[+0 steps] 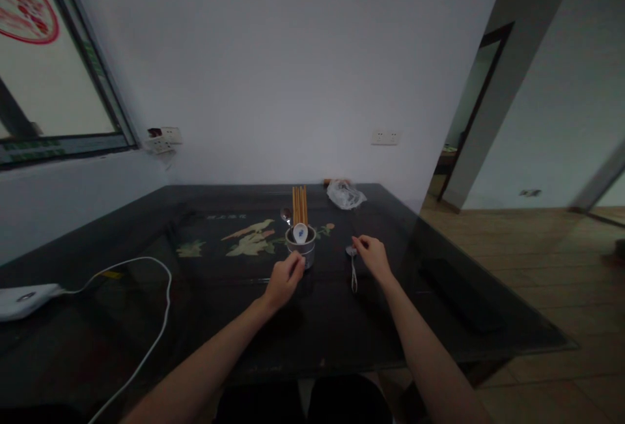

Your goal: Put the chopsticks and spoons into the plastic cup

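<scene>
My left hand (286,275) is closed, its fingertips overlapping the front of a metal cup (308,256); whether they grip it is hidden. Upright in the cup stand several wooden chopsticks (299,204), a shiny metal spoon (286,216) leaning left and a white spoon with a blue mark (300,233). To the right, my right hand (372,255) is closed in a pinch at a small round greyish object (350,251). From that object a pale narrow loop (354,278) extends toward me. Its exact kind is too small to tell.
The dark glossy table (234,339) bears a flower-and-bird picture (251,240). A crumpled clear plastic bag (346,195) lies at the back. On the left, a white device (27,300) trails a white cable (167,307). A dark flat slab (461,295) lies on the right.
</scene>
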The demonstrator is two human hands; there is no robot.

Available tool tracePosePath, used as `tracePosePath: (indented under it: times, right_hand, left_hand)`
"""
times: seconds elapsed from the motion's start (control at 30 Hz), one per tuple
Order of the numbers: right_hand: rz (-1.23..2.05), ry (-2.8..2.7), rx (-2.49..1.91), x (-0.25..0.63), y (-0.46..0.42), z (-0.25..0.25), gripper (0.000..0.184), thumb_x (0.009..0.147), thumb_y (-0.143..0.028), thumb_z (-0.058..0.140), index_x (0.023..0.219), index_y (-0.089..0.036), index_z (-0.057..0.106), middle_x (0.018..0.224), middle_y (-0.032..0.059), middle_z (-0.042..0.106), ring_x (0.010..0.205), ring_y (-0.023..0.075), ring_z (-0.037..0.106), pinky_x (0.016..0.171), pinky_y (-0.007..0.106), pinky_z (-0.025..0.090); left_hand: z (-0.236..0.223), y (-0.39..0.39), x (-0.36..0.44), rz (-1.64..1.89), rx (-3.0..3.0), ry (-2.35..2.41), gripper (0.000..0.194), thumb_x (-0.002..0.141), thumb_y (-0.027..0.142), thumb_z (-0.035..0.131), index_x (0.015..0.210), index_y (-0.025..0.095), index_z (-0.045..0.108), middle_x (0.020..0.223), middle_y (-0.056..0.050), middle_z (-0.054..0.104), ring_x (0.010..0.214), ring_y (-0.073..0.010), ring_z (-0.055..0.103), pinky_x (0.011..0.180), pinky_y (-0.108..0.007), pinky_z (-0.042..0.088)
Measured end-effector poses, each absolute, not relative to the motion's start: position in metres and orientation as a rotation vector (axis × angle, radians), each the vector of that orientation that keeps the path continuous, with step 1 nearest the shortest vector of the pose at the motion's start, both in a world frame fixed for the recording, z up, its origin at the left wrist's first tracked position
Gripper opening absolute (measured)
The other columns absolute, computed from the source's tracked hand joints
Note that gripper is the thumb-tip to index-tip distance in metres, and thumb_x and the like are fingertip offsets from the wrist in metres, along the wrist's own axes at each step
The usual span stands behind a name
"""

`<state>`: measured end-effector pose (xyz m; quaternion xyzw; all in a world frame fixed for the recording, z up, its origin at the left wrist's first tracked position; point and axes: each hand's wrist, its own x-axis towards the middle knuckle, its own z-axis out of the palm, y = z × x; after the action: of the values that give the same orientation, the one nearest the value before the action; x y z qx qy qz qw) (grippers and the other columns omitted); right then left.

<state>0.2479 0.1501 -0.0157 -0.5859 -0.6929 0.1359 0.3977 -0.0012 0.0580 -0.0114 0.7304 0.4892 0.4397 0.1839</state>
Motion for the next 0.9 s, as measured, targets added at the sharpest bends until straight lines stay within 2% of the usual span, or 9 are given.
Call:
tracePosePath:
  times: [0.13,0.33,0.53,0.9]
  right_hand:
    - [0.358,-1.733,-1.523,0.251,0.152,-0.017,0.038,0.083,-0.045,0.044,0.063,-0.020,0.064,0.064,0.0035,0.066,0.062,0.0165,0.059,0.059,0.024,0.037]
    - [0.349,-1.720,-1.613,0.258,0.155,-0.017,0.034,0.084,-0.042,0.046,0.066,-0.021,0.066,0.067,0.0036,0.067,0.063,0.0159,0.059,0.057,0.024,0.036]
    - [0.345,-1.669,-1.783,0.263,0.153,-0.016,0.028,0.084,-0.039,0.050,0.074,-0.022,0.069,0.075,0.0055,0.069,0.072,0.0179,0.062,0.058,0.024,0.035]
    - [0.383,-1.724,-1.842,0.261,0.153,-0.021,0.020,0.082,-0.037,0.055,0.080,-0.023,0.069,0.085,0.0073,0.071,0.080,0.0209,0.065,0.060,0.026,0.037]
  left_hand:
    - [-0.024,0.053,0.019,0.854,2.320,1.307,0.034,0.093,0.040,0.028,0.071,0.020,0.043,0.060,0.002,0.049,0.056,-0.0117,0.048,0.056,-0.023,0.034]
    - [-0.030,0.056,0.038,0.382,2.750,1.164,0.033,0.094,0.036,0.029,0.076,0.020,0.051,0.073,-0.003,0.060,0.067,-0.0153,0.056,0.062,-0.025,0.037]
    - [-0.020,0.080,0.073,0.521,2.618,1.278,0.016,0.090,0.034,0.041,0.093,0.023,0.053,0.091,-0.002,0.062,0.078,-0.0156,0.058,0.066,-0.024,0.040]
    - [-0.023,0.126,0.118,0.444,2.234,1.830,0.024,0.087,0.039,0.043,0.098,0.021,0.055,0.096,-0.010,0.067,0.090,-0.0266,0.065,0.073,-0.034,0.046]
